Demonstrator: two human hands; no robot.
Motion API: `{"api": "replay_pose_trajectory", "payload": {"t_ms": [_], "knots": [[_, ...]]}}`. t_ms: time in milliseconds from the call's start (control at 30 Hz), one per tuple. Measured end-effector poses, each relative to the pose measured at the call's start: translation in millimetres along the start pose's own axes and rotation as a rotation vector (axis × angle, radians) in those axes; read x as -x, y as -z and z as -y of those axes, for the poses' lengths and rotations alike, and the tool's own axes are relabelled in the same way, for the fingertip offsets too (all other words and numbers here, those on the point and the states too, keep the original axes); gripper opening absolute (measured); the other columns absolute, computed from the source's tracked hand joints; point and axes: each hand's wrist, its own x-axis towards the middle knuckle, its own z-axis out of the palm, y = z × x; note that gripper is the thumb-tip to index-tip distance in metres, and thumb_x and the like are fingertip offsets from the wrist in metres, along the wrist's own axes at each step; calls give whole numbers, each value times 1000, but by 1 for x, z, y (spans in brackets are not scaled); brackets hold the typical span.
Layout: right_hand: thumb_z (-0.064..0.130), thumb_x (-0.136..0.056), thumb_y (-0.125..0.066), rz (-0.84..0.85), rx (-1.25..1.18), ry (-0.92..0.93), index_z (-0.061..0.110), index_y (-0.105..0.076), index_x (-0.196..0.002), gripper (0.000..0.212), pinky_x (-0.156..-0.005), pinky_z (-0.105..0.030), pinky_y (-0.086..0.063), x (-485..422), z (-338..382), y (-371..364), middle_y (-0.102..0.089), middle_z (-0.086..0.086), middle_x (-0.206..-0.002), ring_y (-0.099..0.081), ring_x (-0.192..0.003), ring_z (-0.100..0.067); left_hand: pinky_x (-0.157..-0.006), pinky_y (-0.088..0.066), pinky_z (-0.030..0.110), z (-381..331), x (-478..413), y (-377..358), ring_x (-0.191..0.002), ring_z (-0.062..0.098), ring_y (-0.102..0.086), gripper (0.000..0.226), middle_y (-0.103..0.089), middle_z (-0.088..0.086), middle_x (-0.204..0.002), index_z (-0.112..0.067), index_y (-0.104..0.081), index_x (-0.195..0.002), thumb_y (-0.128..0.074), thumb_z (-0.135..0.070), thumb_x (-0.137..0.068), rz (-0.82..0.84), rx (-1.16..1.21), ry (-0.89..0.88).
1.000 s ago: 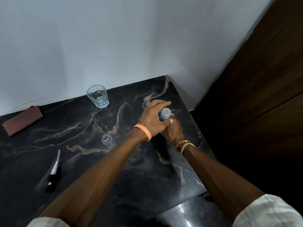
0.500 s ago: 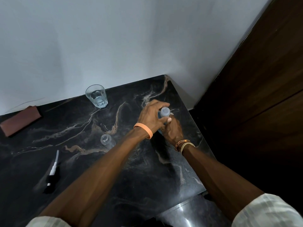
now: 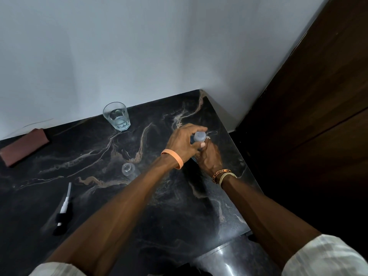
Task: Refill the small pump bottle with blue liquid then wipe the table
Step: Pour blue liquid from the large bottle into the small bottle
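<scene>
Now, at the bench's (image 3: 179,226) 2 o'clock corner, the right hand (image 3: 210,159) should clench the refill bottle (image 3: 196,145) firmly while the left hand's (image 3: 183,141) grip twists its cap (image 3: 199,136), keeping it upright, with the open pump bottle (image 3: 128,169) waiting at 9 o'clock.

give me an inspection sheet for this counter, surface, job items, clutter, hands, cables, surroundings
Surface: black marble counter with tan veins; no spill or puddle seen.
Job's things: bottle with a pale blue cap held upright in both hands; small clear open bottle standing uncapped; black and white pump head with dip tube lying flat, apart from it.
Clutter: clear drinking glass with some liquid near the wall; folded brown cloth at the far left edge.
Hands: left hand has its grip on the cap; right hand grips the bottle body.
Cables: nothing seen.
Surroundings: white wall behind, dark wood panel to the right.
</scene>
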Motion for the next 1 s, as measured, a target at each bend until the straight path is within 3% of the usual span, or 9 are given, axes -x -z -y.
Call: {"api": "replay_pose_trajectory", "payload": {"t_ms": [133, 233, 300, 433, 567, 700, 833, 933, 1000], "knots": [[19, -92, -66, -26, -19, 8, 8, -57, -119, 31, -87, -35, -51, 2, -2, 0, -65, -8, -114, -62, -104, -24, -96, -40, 17, 0, -2, 1, -113, 6, -51, 66, -59, -1, -130, -25, -57, -132, -83, -23, -71, 50, 7, -21], [19, -91, -66, -13, 2, 6, 8, -58, -120, 32, -85, -31, -50, 1, -2, -1, -65, -7, -114, -64, -103, -25, -94, -52, 29, 0, -3, 0, -103, 5, -55, 50, -67, -1, -119, -23, -67, -120, -82, -12, -73, 18, 13, -20], [20, -91, -67, -13, -11, -2, 10, -57, -124, 36, -88, -33, -51, 0, -1, -1, -65, -7, -117, -63, -106, -25, -94, -53, 36, 0, -5, -1, -103, 8, -56, 49, -67, 0, -118, -22, -67, -119, -83, -18, -73, -2, -33, -10], [20, -93, -65, -31, -30, 13, 11, -57, -119, 29, -84, -30, -48, 1, -1, 0, -62, 0, -110, -63, -104, -25, -98, -38, 15, 3, -2, -2, -117, 5, -46, 72, -55, 0, -136, -26, -49, -138, -81, -21, -73, 51, 7, -26], [23, -92, -66, 2, -16, -26, 8, -55, -122, 35, -90, -41, -53, -1, -1, -1, -65, -8, -116, -63, -105, -26, -100, -51, 39, 5, 0, -1, -111, 10, -56, 56, -64, 1, -124, -21, -61, -127, -81, -14, -75, 5, -22, -12], [23, -94, -62, -5, -25, -27, 7, -58, -119, 30, -89, -44, -53, 0, -1, 1, -66, -10, -114, -64, -103, -28, -105, -40, 32, 3, 1, 0, -123, 15, -50, 71, -53, 2, -137, -25, -49, -139, -80, -23, -75, 40, 0, 15], [19, -91, -65, -11, -20, -12, 7, -58, -117, 29, -83, -35, -52, 0, 1, 0, -66, -7, -108, -64, -98, -24, -100, -51, 41, 2, 2, 1, -113, 17, -58, 53, -62, 2, -123, -19, -61, -127, -79, -15, -77, 16, -16, -8], [17, -91, -62, -24, -43, -6, 9, -61, -115, 25, -82, -33, -52, 1, 2, 0, -67, -2, -105, -64, -96, -21, -102, -46, 34, 1, 2, 1, -115, 15, -54, 65, -56, 0, -127, -23, -55, -132, -82, -23, -73, 32, -13, 23], [20, -91, -60, -25, -35, -19, 9, -61, -113, 25, -82, -34, -52, 1, 2, 1, -68, -4, -106, -64, -97, -22, -103, -44, 30, 0, 4, 1, -117, 12, -53, 66, -56, 0, -130, -22, -55, -134, -80, -16, -73, 60, 32, -9]]}}
